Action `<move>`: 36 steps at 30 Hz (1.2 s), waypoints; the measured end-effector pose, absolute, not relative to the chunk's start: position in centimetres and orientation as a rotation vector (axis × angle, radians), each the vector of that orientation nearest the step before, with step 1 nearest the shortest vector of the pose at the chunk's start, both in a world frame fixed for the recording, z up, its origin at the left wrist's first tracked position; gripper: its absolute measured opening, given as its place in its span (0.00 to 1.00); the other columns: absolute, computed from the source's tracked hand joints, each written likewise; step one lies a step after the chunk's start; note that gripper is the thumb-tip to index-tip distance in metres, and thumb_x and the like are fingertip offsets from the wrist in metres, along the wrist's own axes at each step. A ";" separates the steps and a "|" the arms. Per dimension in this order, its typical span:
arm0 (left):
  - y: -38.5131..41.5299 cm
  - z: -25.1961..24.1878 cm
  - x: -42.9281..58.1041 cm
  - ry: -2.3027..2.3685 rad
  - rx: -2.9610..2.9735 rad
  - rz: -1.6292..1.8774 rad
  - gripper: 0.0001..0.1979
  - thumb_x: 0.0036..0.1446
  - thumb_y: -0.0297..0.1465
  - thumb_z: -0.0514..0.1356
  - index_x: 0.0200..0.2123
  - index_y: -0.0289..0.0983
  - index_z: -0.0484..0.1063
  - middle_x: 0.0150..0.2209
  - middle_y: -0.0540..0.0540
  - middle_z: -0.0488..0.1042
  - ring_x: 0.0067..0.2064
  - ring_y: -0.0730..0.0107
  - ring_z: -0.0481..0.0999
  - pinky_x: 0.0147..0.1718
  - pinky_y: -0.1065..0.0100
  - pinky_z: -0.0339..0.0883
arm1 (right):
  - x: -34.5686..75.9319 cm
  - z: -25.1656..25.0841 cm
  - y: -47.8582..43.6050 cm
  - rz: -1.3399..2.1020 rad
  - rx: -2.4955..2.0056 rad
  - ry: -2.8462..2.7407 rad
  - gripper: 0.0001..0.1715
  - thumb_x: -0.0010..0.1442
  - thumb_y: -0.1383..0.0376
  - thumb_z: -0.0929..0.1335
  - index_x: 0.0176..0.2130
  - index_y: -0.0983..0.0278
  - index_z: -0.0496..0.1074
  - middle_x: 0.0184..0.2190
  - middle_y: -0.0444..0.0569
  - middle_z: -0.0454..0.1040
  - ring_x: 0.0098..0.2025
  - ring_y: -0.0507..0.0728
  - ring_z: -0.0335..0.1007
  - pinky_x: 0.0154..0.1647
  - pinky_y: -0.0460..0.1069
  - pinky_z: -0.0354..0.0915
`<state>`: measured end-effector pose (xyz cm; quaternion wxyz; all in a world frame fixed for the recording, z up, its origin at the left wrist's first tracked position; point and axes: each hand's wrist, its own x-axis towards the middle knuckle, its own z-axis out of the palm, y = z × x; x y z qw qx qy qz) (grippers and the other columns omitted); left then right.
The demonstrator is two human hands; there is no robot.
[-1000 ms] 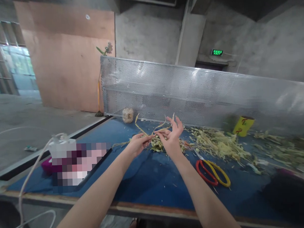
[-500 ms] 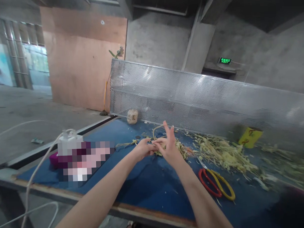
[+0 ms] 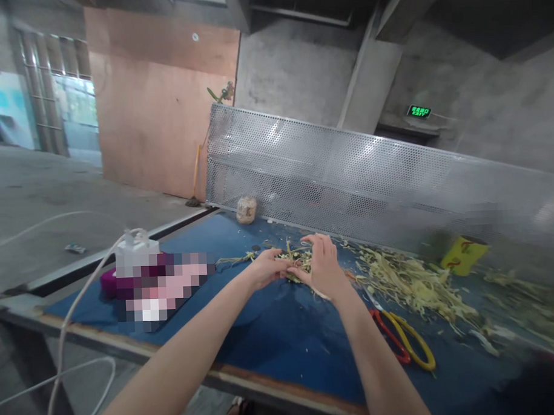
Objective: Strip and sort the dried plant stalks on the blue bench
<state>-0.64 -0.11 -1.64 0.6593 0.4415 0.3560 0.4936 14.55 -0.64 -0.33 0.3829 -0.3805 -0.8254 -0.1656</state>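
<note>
My left hand (image 3: 264, 269) is closed in a pinch on a thin strand of dried plant fibre (image 3: 289, 248), part of which stands up above the fingertips. Beside it, my right hand (image 3: 324, 267) has its fingers raised and curved, well apart from the thumb. That thumb reaches to the left fingertips; whether it presses on the strand is hard to see. Under and behind both hands lies a small heap of shredded pale-green fibres, partly hidden. Scissors (image 3: 406, 339) with one red and one yellow handle lie right of my right forearm.
A larger pile of fibre strips (image 3: 411, 281) spreads to the right, near a yellow box (image 3: 464, 254). A wrapped roll (image 3: 247, 210) stands by the perforated metal panel (image 3: 297, 152). At left, a white plug block (image 3: 135, 252) with a cable sits beside a blurred-out item on the blue tabletop (image 3: 282, 352).
My right fingers, stretched upward before, have curled and come down. The strand that looped up to them no longer shows as a loop. The left hand keeps its pinch; the view has shifted slightly.
</note>
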 end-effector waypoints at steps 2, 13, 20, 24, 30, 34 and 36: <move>0.0 -1.6 -0.8 0.801 0.995 1.133 0.37 0.38 0.20 0.63 0.53 0.26 0.52 0.27 0.42 0.74 0.23 0.77 0.69 0.18 0.76 0.55 | 15.2 0.0 -0.2 -0.268 -1.020 -2.213 0.22 0.47 0.61 0.68 0.42 0.65 0.62 0.34 0.53 0.66 0.40 0.61 0.62 0.39 0.55 0.59; 0.4 -2.1 -1.0 0.839 1.078 1.133 0.10 0.34 0.20 0.62 0.23 0.31 0.64 0.12 0.54 0.64 0.15 0.82 0.60 0.16 0.76 0.50 | 14.4 0.2 -0.8 0.274 -0.884 -2.339 0.04 0.52 0.69 0.65 0.31 0.63 0.69 0.28 0.45 0.70 0.29 0.51 0.64 0.30 0.46 0.60; 0.4 -2.4 -1.0 0.783 1.191 1.138 0.17 0.30 0.19 0.62 0.29 0.32 0.65 0.13 0.56 0.65 0.16 0.81 0.59 0.16 0.75 0.48 | 14.6 -0.3 0.0 0.074 -0.751 -2.347 0.06 0.52 0.69 0.65 0.29 0.62 0.72 0.34 0.49 0.66 0.34 0.53 0.62 0.37 0.50 0.61; 0.5 -2.5 -1.0 0.741 1.253 1.145 0.15 0.30 0.21 0.63 0.28 0.32 0.65 0.14 0.55 0.66 0.16 0.81 0.60 0.17 0.74 0.49 | 14.8 -0.3 0.3 0.142 -0.699 -2.328 0.09 0.54 0.69 0.64 0.30 0.60 0.73 0.41 0.50 0.65 0.38 0.54 0.63 0.41 0.52 0.61; 0.3 -2.4 -1.0 0.667 1.358 1.094 0.11 0.32 0.27 0.65 0.21 0.32 0.66 0.14 0.56 0.63 0.17 0.81 0.58 0.17 0.74 0.49 | 14.7 0.0 0.0 0.420 -0.615 -2.262 0.08 0.53 0.67 0.65 0.31 0.59 0.74 0.34 0.47 0.71 0.38 0.53 0.66 0.42 0.50 0.61; -0.1 -2.0 -1.0 0.628 1.405 1.028 0.11 0.33 0.29 0.66 0.21 0.32 0.67 0.16 0.54 0.64 0.18 0.82 0.60 0.18 0.74 0.50 | 14.5 0.1 -0.3 0.486 -0.680 -2.111 0.07 0.51 0.65 0.66 0.32 0.60 0.75 0.32 0.47 0.70 0.36 0.54 0.66 0.37 0.49 0.63; -0.1 -1.9 -1.0 0.621 1.414 1.027 0.11 0.34 0.29 0.66 0.23 0.32 0.67 0.17 0.54 0.65 0.18 0.82 0.61 0.18 0.74 0.51 | 14.3 0.1 -0.4 0.510 -0.695 -2.056 0.06 0.50 0.65 0.67 0.30 0.61 0.75 0.30 0.47 0.70 0.34 0.53 0.67 0.35 0.48 0.63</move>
